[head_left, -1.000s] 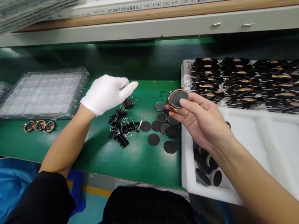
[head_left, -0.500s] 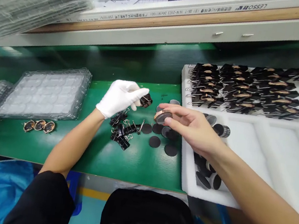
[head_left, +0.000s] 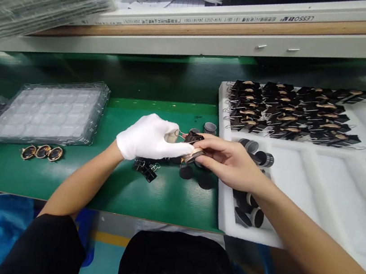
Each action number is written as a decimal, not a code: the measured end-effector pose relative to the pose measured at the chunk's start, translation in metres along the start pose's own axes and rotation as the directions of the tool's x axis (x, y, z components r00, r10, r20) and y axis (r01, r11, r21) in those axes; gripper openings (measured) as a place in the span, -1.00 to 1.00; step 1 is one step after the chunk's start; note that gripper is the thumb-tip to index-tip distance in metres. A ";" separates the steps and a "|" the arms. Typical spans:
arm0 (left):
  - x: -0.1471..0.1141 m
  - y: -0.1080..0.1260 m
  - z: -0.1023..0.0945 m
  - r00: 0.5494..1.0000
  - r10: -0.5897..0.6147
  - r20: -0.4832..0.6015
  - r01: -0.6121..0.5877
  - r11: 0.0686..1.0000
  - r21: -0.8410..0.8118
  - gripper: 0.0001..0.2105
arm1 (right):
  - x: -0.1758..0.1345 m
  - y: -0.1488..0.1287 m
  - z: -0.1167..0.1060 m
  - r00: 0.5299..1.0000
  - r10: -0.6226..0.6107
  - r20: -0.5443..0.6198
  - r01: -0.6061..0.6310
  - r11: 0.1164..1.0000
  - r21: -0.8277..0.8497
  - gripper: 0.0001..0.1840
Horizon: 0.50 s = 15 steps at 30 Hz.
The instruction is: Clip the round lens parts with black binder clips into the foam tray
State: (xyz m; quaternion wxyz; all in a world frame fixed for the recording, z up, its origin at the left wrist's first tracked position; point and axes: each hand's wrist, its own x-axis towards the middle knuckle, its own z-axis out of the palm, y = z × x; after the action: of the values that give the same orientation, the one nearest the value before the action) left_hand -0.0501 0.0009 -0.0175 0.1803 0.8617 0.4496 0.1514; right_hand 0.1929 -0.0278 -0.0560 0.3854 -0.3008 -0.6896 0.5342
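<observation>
The gloved left hand [head_left: 150, 139] pinches a black binder clip [head_left: 192, 137] open by its wire handles, while the bare right hand [head_left: 229, 161] grips a gold-rimmed disc [head_left: 191, 155] edge-on, so the clip's mouth meets its rim above the green desk [head_left: 147, 195].

A white strip [head_left: 220, 17] along the shelf carries upside-down print. "LESSO" and "24*14(100)" can be read on it; the rest is too small to tell.

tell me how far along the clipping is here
Done: rows of clipped pieces fill the foam tray's top section. In hand: the gloved left hand presses a binder clip onto the round piece in the right hand. Left: loose clips and discs on the mat.
</observation>
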 end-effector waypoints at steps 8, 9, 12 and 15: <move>0.001 0.003 0.011 0.962 0.035 -0.272 -0.105 0.963 -0.247 -0.49 | 0.003 -0.007 -0.007 0.999 -0.025 -0.033 0.029 0.989 0.144 -0.89; 0.001 0.003 0.008 0.961 0.015 -0.275 -0.096 0.954 -0.283 -0.49 | 0.004 -0.006 -0.010 0.996 -0.007 -0.087 0.022 0.984 0.178 -0.87; 0.000 0.004 0.000 0.973 -0.007 -0.230 -0.086 0.917 -0.391 -0.47 | 0.005 -0.005 -0.016 0.977 0.081 -0.199 -0.029 0.967 0.252 -0.82; -0.002 0.004 -0.002 0.979 0.031 -0.201 -0.115 0.900 -0.421 -0.49 | 0.006 -0.007 -0.020 0.964 0.123 -0.237 -0.078 0.978 0.194 -0.77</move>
State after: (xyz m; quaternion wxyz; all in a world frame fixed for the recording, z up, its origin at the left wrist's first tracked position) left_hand -0.0488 -0.0022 -0.0142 0.3166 0.7985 0.3875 0.3346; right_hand 0.2066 -0.0147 -0.0459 0.4669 -0.3633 -0.5678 0.5724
